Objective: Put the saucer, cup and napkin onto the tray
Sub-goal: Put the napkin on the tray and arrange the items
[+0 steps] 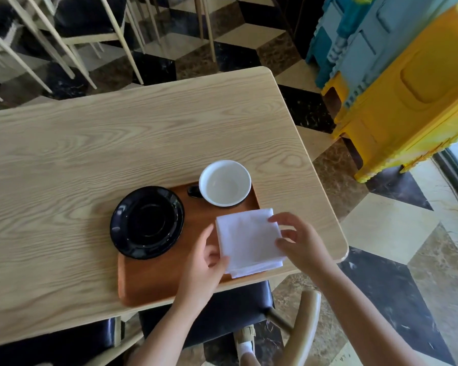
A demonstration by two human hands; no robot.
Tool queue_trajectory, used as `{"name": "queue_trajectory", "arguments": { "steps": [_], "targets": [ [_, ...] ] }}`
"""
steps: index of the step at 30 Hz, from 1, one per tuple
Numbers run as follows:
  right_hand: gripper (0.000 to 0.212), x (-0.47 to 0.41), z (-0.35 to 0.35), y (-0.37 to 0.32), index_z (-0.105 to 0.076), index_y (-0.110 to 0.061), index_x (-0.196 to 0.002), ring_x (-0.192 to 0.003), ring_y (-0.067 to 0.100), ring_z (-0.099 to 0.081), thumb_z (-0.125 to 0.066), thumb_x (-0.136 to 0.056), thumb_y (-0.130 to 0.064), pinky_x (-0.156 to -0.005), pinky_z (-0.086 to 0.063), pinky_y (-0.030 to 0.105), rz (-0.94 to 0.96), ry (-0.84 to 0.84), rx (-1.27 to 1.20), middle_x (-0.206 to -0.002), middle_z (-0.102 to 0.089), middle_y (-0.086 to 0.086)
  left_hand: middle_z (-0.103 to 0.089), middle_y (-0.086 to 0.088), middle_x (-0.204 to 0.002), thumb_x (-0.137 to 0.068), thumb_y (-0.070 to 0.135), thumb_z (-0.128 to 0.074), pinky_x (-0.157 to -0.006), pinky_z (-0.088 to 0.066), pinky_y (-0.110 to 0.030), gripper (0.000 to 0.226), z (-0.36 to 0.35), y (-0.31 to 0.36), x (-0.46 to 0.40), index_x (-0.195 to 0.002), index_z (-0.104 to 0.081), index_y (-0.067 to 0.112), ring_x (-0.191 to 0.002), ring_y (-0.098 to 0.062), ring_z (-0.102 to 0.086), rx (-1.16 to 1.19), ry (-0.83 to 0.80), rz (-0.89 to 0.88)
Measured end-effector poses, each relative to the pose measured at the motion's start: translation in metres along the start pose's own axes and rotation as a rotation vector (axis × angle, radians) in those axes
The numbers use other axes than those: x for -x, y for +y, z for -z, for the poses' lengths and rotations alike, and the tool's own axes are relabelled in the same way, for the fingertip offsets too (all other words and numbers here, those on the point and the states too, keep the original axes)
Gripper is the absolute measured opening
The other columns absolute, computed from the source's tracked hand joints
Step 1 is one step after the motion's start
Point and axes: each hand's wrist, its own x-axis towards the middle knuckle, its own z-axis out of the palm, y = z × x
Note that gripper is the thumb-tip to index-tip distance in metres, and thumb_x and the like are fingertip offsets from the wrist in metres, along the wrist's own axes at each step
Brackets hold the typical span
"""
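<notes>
A brown wooden tray (pixel 154 281) lies near the table's front edge. A black saucer (pixel 147 222) rests on the tray's left part, overhanging its left rim. A cup (pixel 224 183), white inside with a black handle, stands at the tray's far right corner. A folded white napkin (pixel 246 240) lies on the tray's right side. My left hand (pixel 206 262) touches the napkin's left edge, thumb under its lower corner. My right hand (pixel 299 239) rests its fingertips on the napkin's right edge.
The light wooden table (pixel 90 143) stretches far and left of the tray. A black-seated chair (pixel 238 305) sits below the front edge. Yellow and blue plastic crates (pixel 407 96) stand to the right. More chairs (pixel 72 27) stand beyond the table.
</notes>
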Motion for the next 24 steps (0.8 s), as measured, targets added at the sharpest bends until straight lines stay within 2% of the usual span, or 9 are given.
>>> {"name": "queue_trajectory", "arguments": {
  "steps": [5,7,9,12,14,16,19,22,24],
  "targets": [
    [0.044,0.000,-0.026,0.008,-0.065,-0.022,-0.107,-0.095,0.019,-0.057,-0.054,-0.075,0.007,-0.083,-0.048,0.025,0.067,-0.033,0.314,-0.113,-0.054,0.000,-0.064,0.005,-0.107,-0.080,0.008,-0.068,-0.068,-0.052,-0.013,0.071,0.007,-0.010,0.001,-0.139,-0.034,0.027,-0.084,-0.004,-0.064,-0.361,0.087,-0.137],
    [0.042,0.000,-0.029,0.008,-0.063,-0.020,-0.112,-0.089,0.017,-0.055,-0.056,-0.077,0.003,-0.078,-0.041,0.018,0.114,-0.026,0.395,-0.121,-0.053,0.003,-0.059,-0.002,-0.117,-0.080,0.007,-0.067,-0.079,-0.054,-0.026,0.071,0.005,-0.010,0.000,-0.140,-0.033,0.020,-0.096,-0.014,-0.062,-0.459,0.084,-0.205],
    [0.041,0.001,-0.033,0.008,-0.060,-0.020,-0.115,-0.093,0.022,-0.055,-0.059,-0.078,-0.002,-0.077,-0.043,0.021,0.167,-0.027,0.483,-0.125,-0.050,0.007,-0.056,-0.007,-0.119,-0.080,0.007,-0.068,-0.085,-0.053,-0.037,0.067,0.003,-0.011,0.001,-0.138,-0.036,0.016,-0.101,-0.021,-0.058,-0.548,0.060,-0.251],
    [0.045,0.006,-0.037,0.008,-0.056,-0.020,-0.119,-0.102,0.029,-0.055,-0.066,-0.075,-0.014,-0.071,-0.051,0.035,0.209,-0.036,0.692,-0.128,-0.049,0.008,-0.055,-0.006,-0.115,-0.077,0.013,-0.072,-0.084,-0.050,-0.027,0.063,0.005,-0.014,0.003,-0.133,-0.045,0.014,-0.098,-0.019,-0.056,-0.715,0.091,-0.309],
    [0.044,0.007,-0.037,0.009,-0.063,-0.016,-0.109,-0.098,0.033,-0.058,-0.075,-0.067,-0.016,-0.065,-0.054,0.036,0.268,0.024,0.812,-0.117,-0.057,0.012,-0.055,-0.012,-0.121,-0.073,0.015,-0.076,-0.087,-0.050,-0.032,0.060,0.007,-0.016,0.004,-0.127,-0.052,0.011,-0.108,-0.026,-0.056,-0.857,0.122,-0.383],
    [0.046,0.010,-0.036,0.012,-0.065,-0.015,-0.107,-0.104,0.038,-0.059,-0.079,-0.063,-0.018,-0.075,-0.057,0.043,0.330,0.058,0.892,-0.118,-0.061,0.016,-0.049,-0.020,-0.136,-0.074,0.011,-0.074,-0.096,-0.046,-0.041,0.057,0.006,-0.017,0.004,-0.127,-0.053,0.010,-0.125,-0.035,-0.046,-0.967,0.093,-0.471],
    [0.049,0.013,-0.038,0.020,-0.055,-0.017,-0.126,-0.130,0.035,-0.039,-0.068,-0.079,-0.021,-0.099,-0.042,0.051,0.418,-0.018,0.975,-0.141,-0.045,0.015,-0.032,-0.016,-0.149,-0.085,0.011,-0.061,-0.102,-0.040,-0.050,0.050,0.003,-0.021,0.002,-0.133,-0.048,0.017,-0.139,-0.031,-0.024,-1.053,-0.033,-0.510],
    [0.041,0.018,-0.040,0.028,-0.050,-0.020,-0.130,-0.134,0.030,-0.032,-0.049,-0.089,-0.028,-0.105,-0.037,0.050,0.436,-0.048,0.971,-0.145,-0.040,0.010,-0.011,-0.008,-0.156,-0.095,0.036,-0.037,-0.110,-0.027,-0.048,0.049,0.005,-0.026,0.001,-0.142,-0.029,0.027,-0.143,-0.022,-0.001,-1.155,-0.103,-0.459],
    [0.043,0.022,-0.041,0.029,-0.050,-0.021,-0.130,-0.135,0.029,-0.031,-0.034,-0.092,-0.033,-0.106,-0.034,0.049,0.421,-0.045,0.967,-0.145,-0.040,0.009,-0.007,-0.008,-0.157,-0.093,0.046,-0.024,-0.113,-0.022,-0.048,0.054,0.008,-0.029,0.003,-0.145,-0.020,0.030,-0.143,-0.023,0.001,-1.220,-0.117,-0.463]
  ]
}}
